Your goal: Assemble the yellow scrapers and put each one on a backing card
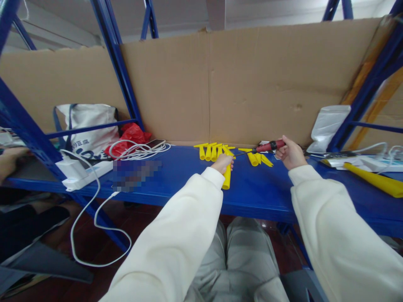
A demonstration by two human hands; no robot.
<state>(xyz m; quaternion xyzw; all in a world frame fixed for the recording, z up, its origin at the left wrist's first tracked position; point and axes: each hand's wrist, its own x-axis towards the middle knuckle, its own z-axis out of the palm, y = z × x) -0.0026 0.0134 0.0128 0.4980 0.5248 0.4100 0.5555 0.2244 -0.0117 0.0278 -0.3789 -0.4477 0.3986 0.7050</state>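
Screwdriver, red-handled with a thin dark shaft, is being held almost level over the blue table, its shaft pointing left toward the other hand. The right hand is gripping the rear end of the handle, fingers curled in around it. The left hand is pinching a yellow part, fingers folded about its far stretch, while its round tube end is sticking out toward the near edge. From where I am standing, the tip is getting lost beside the left fingers, so I cannot tell whether it is seated in anything or only touching.

To my eye, good work here is depending on alignment: the shaft should be running straight into whatever the tip is meeting, with the right wrist turning evenly rather than shoving. Pressing hard at a slant would be risking a slip, and the left fingers are sitting right by the tip; a grip a little farther toward the tube end might be safer.

More yellow parts are lying in a row just beyond the left hand, and several yellow pieces are lying to its right, near the shaft. A knock from either sleeve could be scattering them. Well to the left, a coiled white cable is resting clear of both hands.
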